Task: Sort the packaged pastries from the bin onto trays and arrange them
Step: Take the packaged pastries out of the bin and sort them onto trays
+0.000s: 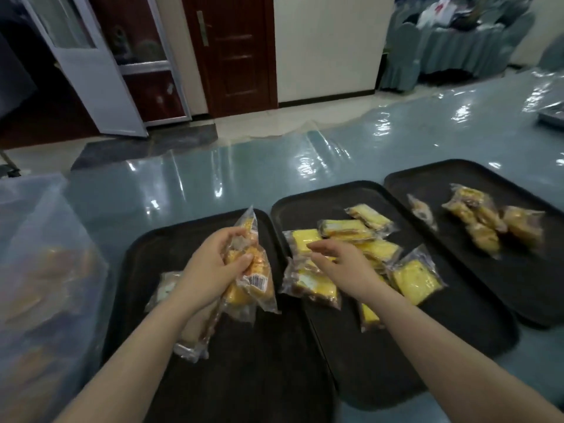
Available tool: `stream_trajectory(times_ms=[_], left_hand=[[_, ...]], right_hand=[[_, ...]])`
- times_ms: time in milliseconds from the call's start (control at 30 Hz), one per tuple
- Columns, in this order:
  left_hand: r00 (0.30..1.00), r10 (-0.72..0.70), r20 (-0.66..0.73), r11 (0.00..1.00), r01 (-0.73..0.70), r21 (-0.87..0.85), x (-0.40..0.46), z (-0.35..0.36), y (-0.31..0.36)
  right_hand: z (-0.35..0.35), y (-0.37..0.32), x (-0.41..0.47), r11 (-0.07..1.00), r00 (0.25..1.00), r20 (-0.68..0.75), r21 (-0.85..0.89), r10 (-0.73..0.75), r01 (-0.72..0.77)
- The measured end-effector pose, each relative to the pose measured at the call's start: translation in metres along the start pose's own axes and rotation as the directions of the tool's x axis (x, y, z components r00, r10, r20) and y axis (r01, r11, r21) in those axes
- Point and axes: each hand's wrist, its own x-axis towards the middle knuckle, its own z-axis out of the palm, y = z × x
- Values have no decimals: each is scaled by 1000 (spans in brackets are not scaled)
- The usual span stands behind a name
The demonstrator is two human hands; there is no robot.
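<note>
Three black trays lie side by side on the table: a left tray [158, 248], a middle tray [427, 315] and a right tray [427, 178]. My left hand [210, 270] grips a clear-wrapped golden pastry [253, 270] above the left tray, beside other wrapped pastries [198, 328]. My right hand [338, 264] hovers with straight fingers over the yellow cake packets [412, 279] piled on the middle tray; it holds nothing. Browner wrapped pastries [482, 227] lie on the right tray. The clear plastic bin [42, 270] with more pastries stands at the left.
The table [213, 178] has a teal cloth under glossy plastic film. A metal tray edge [552, 117] shows at the far right. Beyond the table are a dark wooden door [235, 50], a glass door [100, 65] and covered chairs [427, 50].
</note>
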Motion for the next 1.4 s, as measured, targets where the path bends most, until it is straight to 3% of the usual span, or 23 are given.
stream_trajectory(times_ms=[133,233,433,667,767,833,967,1200,1400], left_hand=[[998,38,40,999,-37,-24,48,92,44],[995,6,97,988,9,-152,81,179,85],[984,-26,178,983,58,-176,129,338,179],[984,-3,178,978,40,-204,182,453,249],[947,29,320,952,71,-296,201,483,271],[924,28,381,948,97,-304,208,491,281],[938,17,346,943,99,-316,213,484,275],[973,-59,222,926,137,-351,177,419,260],[992,-111,68,919,128,-373,110,326,234]], right_hand=[[-72,63,17,1000,1000,-29,20,-6,6],[-136,128,20,999,1000,-22,35,23,-22],[-268,240,17,989,985,-102,60,139,-133],[-347,308,20,984,964,-204,87,171,-156],[-372,319,24,982,945,-279,127,173,-142],[-383,323,28,981,926,-338,148,168,-124],[-389,323,36,974,921,-350,199,174,-109],[-355,286,45,974,978,-205,226,46,2],[-295,212,35,945,994,-75,312,-78,98]])
